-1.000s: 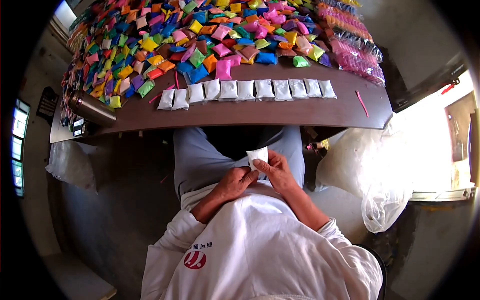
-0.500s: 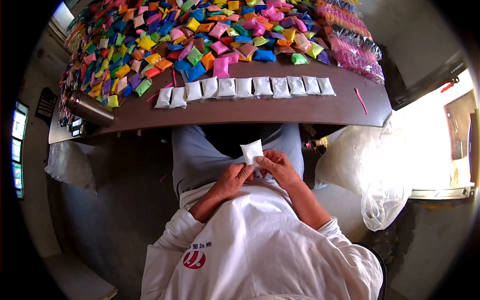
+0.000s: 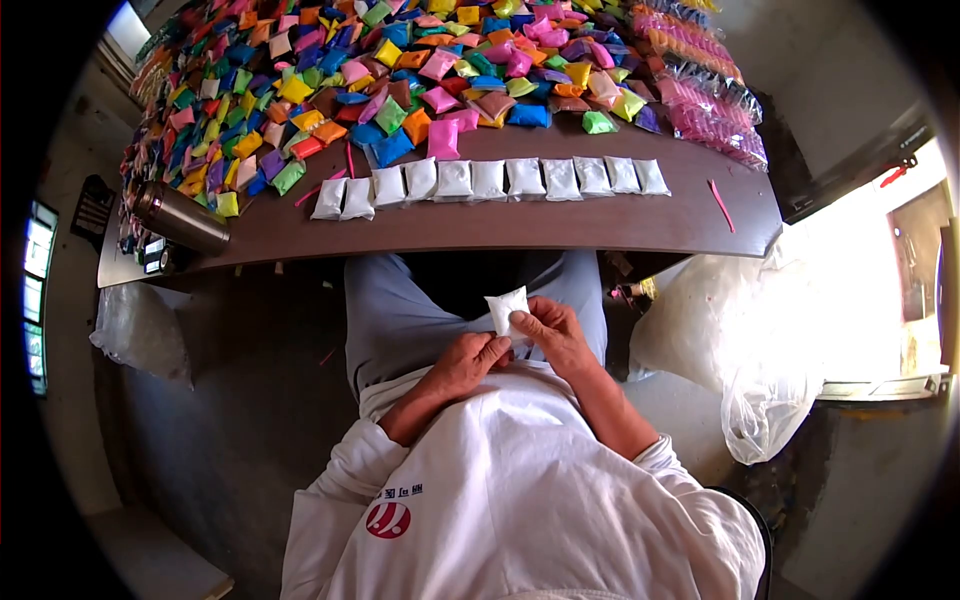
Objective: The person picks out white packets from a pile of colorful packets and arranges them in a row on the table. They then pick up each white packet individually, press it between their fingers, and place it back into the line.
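Note:
Over my lap I hold a small white packet (image 3: pixel 506 304), its plump upper part showing above my fingers. My right hand (image 3: pixel 558 335) is closed on its right side, thumb flat across the front. At its lower left corner my left hand (image 3: pixel 466 362) is closed, thumb and finger pinching the bottom edge; those fingertips are partly hidden. On the table in front of me lies a row of several similar white packets (image 3: pixel 488 181), side by side.
Colourful packets (image 3: pixel 400 90) heap over the back of the brown table (image 3: pixel 420 232). A steel flask (image 3: pixel 182 217) lies at the left edge. Pink strips (image 3: pixel 721 206) lie at right. Large clear plastic bags (image 3: pixel 690 310) hang or stand beside the table.
The white packet has shifted slightly right and down and stands a little differently in my fingers. Both hands keep hold near the same spot.

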### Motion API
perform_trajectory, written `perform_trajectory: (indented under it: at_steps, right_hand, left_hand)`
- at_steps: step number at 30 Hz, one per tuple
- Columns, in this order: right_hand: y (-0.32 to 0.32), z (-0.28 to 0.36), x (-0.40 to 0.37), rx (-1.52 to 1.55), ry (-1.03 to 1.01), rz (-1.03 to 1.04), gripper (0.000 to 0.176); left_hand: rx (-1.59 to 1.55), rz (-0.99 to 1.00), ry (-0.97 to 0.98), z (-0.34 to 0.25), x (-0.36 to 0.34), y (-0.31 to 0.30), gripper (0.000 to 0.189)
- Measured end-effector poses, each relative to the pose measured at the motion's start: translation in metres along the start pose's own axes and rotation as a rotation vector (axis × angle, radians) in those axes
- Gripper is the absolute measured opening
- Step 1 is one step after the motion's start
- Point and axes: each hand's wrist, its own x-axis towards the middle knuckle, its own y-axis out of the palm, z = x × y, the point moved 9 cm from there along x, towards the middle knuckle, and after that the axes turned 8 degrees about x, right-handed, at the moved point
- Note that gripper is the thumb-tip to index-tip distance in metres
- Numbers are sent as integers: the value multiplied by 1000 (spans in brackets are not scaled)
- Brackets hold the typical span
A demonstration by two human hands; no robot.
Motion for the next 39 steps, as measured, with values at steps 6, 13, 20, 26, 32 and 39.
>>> perform_trajectory:
  at_steps: [6, 13, 20, 26, 32, 39]
  right_hand:
    - [8, 10, 2, 17, -62, -40, 24]
    - [1, 4, 4, 4, -59, -84, 26]
    - [-6, 8, 3, -66, -111, -149, 32]
    - [-13, -6, 0, 52, 96, -75, 29]
    - [-7, -6, -3, -23, 75, 43, 26]
    - [-22, 22, -7, -297, -271, -298, 33]
  left_hand:
    - [18, 76, -36, -5, 0, 3, 43]
    - [-40, 38, 28, -7, 1, 5, 42]
    - [9, 110, -5, -3, 2, 8, 44]
    - [-43, 44, -14, 1, 1, 2, 44]
    - [8, 51, 23, -3, 0, 5, 45]
    - [-7, 19, -18, 6, 1, 0, 46]
